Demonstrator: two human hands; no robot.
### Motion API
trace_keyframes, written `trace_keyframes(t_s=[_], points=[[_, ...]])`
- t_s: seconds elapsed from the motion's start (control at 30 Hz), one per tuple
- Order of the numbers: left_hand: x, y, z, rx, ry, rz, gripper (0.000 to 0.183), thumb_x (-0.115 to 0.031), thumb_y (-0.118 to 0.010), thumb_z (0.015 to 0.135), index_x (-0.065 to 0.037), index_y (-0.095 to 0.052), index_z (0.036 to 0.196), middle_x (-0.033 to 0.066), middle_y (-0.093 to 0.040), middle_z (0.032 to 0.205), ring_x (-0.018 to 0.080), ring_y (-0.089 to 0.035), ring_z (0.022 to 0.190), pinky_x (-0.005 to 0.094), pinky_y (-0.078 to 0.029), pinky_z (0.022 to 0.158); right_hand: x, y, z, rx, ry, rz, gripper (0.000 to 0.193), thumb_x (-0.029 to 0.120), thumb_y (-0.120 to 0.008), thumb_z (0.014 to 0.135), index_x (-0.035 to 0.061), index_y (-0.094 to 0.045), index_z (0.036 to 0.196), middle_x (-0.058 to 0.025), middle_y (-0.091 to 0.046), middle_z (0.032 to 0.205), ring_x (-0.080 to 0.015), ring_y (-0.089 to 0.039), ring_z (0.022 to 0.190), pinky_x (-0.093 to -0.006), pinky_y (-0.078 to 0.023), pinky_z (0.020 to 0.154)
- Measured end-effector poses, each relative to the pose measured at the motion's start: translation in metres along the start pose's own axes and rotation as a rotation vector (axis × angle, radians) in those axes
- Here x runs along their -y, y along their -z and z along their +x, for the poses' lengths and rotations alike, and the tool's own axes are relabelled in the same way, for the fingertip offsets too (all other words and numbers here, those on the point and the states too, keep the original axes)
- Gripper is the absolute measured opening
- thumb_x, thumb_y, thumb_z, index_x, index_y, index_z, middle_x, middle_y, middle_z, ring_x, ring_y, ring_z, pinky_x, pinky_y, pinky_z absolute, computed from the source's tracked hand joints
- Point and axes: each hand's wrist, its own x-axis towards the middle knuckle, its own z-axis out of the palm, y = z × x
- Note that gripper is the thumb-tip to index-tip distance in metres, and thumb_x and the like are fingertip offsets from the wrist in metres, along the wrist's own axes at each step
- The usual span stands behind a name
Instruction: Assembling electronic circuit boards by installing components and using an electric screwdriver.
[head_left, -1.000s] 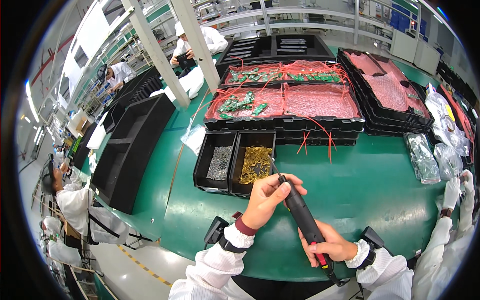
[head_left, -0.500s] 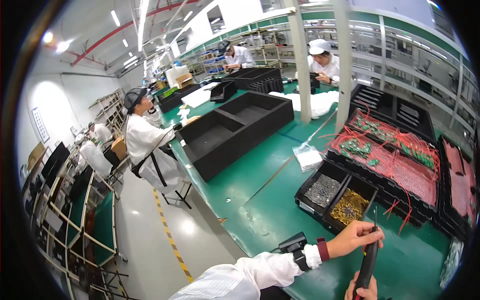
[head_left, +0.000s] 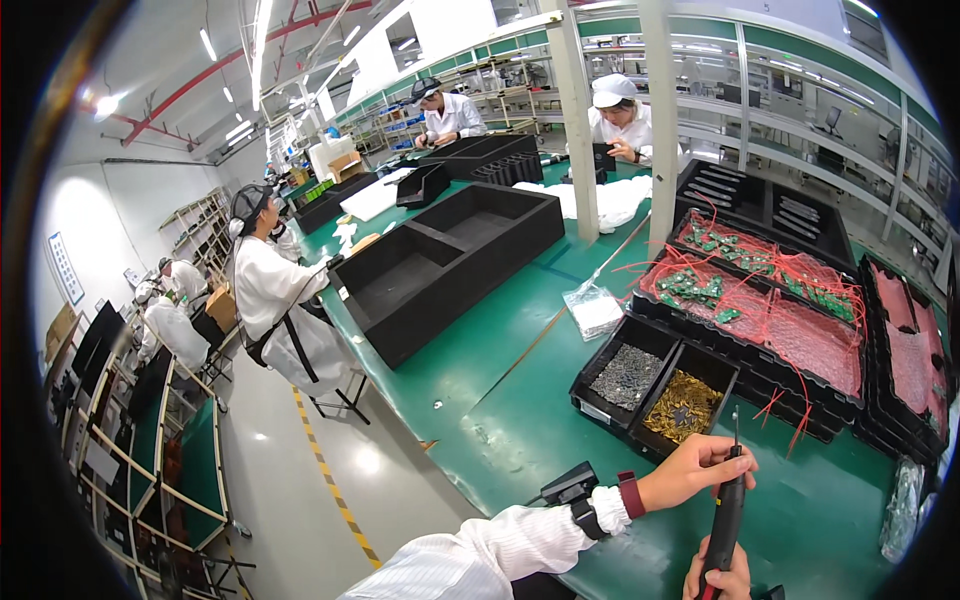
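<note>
Lower left of the frame: pale tubular racks (head_left: 165, 488) hold flat green panels. Beside them, a glossy grey floor (head_left: 265, 485) carries a yellow-and-black striped tape line (head_left: 335, 490). A seated person in a loose white coat (head_left: 280, 300) is at the table edge, left of centre.

Centre: a matte black, deep rectangular tray with two square-cornered compartments (head_left: 465, 285) sits on a smooth green tabletop (head_left: 500, 430) with a dull sheen. Lower centre, a white fine-striped sleeve (head_left: 525, 540), gathered at the cuff, with a black strapped box (head_left: 572, 482) and a maroon wristband (head_left: 630, 495).

Right of centre: a flat, crinkled clear plastic bag (head_left: 594, 312); then a black plastic bin (head_left: 612, 418) of small silver-coloured pieces (head_left: 628, 377), and adjoining it a second black bin (head_left: 710, 362) of brass-coloured ones (head_left: 680, 405).

Lower right: the left hand (head_left: 695, 474) pinches the front end of a slim black cylindrical screwdriver (head_left: 720, 530), thin metal shaft upward. The right hand (head_left: 735, 577), cut off by the bottom edge, grasps its lower body.

Further right: stacked black trays (head_left: 835, 420) lined with pink bubble wrap (head_left: 822, 350), green circuit boards (head_left: 690, 287) and thin red wires on top. Far right, a wrinkled clear bag (head_left: 902, 508), contents unclear.
</note>
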Motion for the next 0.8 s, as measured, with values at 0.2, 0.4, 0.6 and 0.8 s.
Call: trace_keyframes(t_s=[0.2, 0.4, 0.6, 0.8], points=[[-0.001, 0.0, -0.002, 0.011, 0.008, 0.01, 0.031, -0.032, -0.058, 0.102, -0.003, -0.065, 0.111, 0.0052, -0.072, 0.095, 0.0065, -0.063, 0.082, 0.023, -0.05, 0.066, -0.002, -0.002, -0.001, 0.002, 0.022, -0.012, 0.051, 0.029, -0.066, 0.087, 0.0006, -0.041, 0.121, -0.0111, -0.056, 0.073, -0.0212, -0.056, 0.048, -0.0282, -0.044, 0.04], [-0.006, -0.001, -0.001, 0.02, 0.035, -0.011, 0.032, -0.034, -0.058, 0.102, -0.004, -0.064, 0.113, 0.0053, -0.072, 0.098, 0.0065, -0.063, 0.084, 0.0238, -0.05, 0.072, 0.001, -0.002, 0.0, -0.001, 0.01, -0.004, 0.053, 0.029, -0.066, 0.087, 0.0003, -0.041, 0.123, -0.0113, -0.055, 0.073, -0.0217, -0.056, 0.048, -0.0286, -0.046, 0.041], [-0.004, -0.007, -0.005, 0.077, 0.139, -0.21, 0.035, -0.036, -0.057, 0.103, -0.004, -0.062, 0.117, 0.0076, -0.07, 0.105, 0.0113, -0.065, 0.098, 0.0262, -0.05, 0.083, -0.003, 0.0, 0.002, 0.012, 0.013, 0.04, 0.054, 0.029, -0.066, 0.086, -0.0007, -0.04, 0.123, -0.0116, -0.055, 0.072, -0.0224, -0.056, 0.048, -0.0288, -0.048, 0.043], [0.008, -0.024, -0.006, 0.337, 0.202, -0.019, 0.038, -0.036, -0.066, 0.096, -0.001, -0.065, 0.111, 0.0091, -0.068, 0.106, 0.018, -0.064, 0.103, 0.0326, -0.049, 0.094, -0.01, 0.005, 0.0, -0.004, 0.042, 0.024, 0.054, 0.03, -0.065, 0.087, -0.0013, -0.04, 0.124, -0.012, -0.054, 0.07, -0.0225, -0.056, 0.047, -0.029, -0.048, 0.042]])
